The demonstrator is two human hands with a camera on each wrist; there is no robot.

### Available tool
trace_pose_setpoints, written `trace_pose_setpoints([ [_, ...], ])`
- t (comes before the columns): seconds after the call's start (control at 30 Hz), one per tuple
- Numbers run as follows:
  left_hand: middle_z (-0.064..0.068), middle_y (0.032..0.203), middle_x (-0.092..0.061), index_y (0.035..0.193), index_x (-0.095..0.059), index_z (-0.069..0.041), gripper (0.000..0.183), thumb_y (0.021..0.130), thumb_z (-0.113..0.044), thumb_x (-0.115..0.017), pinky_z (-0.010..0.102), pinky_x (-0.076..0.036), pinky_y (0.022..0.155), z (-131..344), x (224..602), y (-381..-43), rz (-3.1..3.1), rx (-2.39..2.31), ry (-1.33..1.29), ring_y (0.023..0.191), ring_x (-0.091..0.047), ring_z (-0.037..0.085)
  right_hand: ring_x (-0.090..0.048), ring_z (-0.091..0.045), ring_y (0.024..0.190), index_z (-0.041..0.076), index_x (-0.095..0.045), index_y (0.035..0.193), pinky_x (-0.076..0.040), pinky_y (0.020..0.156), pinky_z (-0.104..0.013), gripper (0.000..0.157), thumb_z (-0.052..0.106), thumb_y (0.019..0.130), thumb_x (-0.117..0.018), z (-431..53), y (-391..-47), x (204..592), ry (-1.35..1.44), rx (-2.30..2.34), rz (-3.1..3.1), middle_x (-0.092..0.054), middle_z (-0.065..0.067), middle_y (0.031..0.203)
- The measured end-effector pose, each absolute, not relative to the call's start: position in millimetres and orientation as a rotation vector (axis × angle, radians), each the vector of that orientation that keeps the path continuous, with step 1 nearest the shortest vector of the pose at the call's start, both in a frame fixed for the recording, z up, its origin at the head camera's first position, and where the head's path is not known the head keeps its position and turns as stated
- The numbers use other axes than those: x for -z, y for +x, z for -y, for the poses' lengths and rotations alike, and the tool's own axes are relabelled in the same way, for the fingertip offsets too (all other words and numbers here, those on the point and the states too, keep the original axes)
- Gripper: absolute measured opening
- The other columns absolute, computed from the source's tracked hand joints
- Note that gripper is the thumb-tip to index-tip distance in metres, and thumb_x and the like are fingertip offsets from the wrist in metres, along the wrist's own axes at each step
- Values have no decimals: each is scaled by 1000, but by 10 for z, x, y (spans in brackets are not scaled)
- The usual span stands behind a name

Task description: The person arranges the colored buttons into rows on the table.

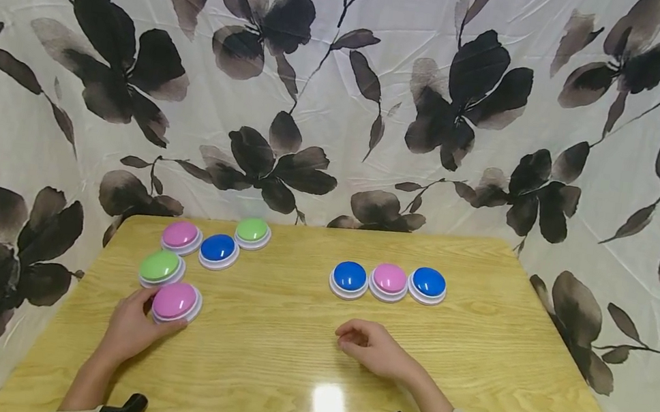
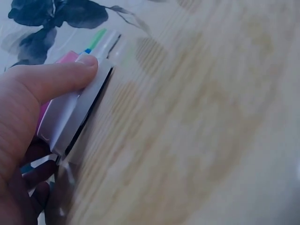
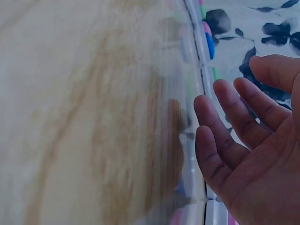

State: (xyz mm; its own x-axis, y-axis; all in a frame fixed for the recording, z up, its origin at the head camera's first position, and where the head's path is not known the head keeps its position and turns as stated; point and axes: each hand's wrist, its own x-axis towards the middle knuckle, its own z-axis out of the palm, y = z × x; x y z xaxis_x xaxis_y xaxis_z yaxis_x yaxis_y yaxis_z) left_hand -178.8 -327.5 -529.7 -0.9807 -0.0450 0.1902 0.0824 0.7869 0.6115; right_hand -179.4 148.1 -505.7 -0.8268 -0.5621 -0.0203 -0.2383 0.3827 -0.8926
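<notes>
Pink button (image 1: pixel 175 301) gripped in the left hand (image 1: pixel 131 329)
It is at the left of the wooden table (image 1: pixel 262 356), just beside a green button (image 1: pixel 160 267); the right hand (image 1: pixel 375 350), loosely curled and holding nothing, is well apart from it

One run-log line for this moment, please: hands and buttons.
left hand: grips nearest pink button; behind it: green button; right hand: holds nothing; right side: blue-pink-blue button row

Three pink buttons (image 1: pixel 174 300), three blue buttons (image 1: pixel 349 276), two green buttons (image 1: pixel 160 266)
</notes>
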Motion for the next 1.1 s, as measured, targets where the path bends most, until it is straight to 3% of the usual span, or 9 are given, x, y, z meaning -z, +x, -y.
trace_pose_setpoints([
  [0.17,34,131,-48,134,-48,7,96,66,-48,-88,64,-32,94,3209,5311,-1802,2761,971,-62,116,-44,50,-60,-15,96,3,-65,114,-49,84,-29,23,19,98,-60,-1454,-1812,5023,-703,1412,-2334,-66,-5,104],
  [0.43,30,138,-43,141,-43,5,101,67,-47,-87,61,-33,101,3116,5300,-1846,2762,1102,-108,128,-39,47,-60,-14,96,4,-65,114,-49,85,-29,23,18,98,-61,-1393,-1887,5000,-759,1409,-2343,-66,-5,105],
  [0.83,16,126,-54,132,-52,-1,86,65,-40,-91,52,-39,101,2777,5219,-1811,2708,1245,-272,120,-50,34,-59,-18,97,1,-64,114,-49,86,-31,21,13,98,-60,-1335,-1887,4995,-775,1411,-2326,-66,-7,105],
  [1.1,11,125,-54,131,-54,-6,88,62,-46,-90,49,-44,98,2618,5179,-1751,2745,1219,-315,117,-51,29,-59,-15,95,3,-65,114,-49,84,-30,21,15,98,-60,-1295,-1861,5003,-768,1391,-2345,-66,-3,103],
])
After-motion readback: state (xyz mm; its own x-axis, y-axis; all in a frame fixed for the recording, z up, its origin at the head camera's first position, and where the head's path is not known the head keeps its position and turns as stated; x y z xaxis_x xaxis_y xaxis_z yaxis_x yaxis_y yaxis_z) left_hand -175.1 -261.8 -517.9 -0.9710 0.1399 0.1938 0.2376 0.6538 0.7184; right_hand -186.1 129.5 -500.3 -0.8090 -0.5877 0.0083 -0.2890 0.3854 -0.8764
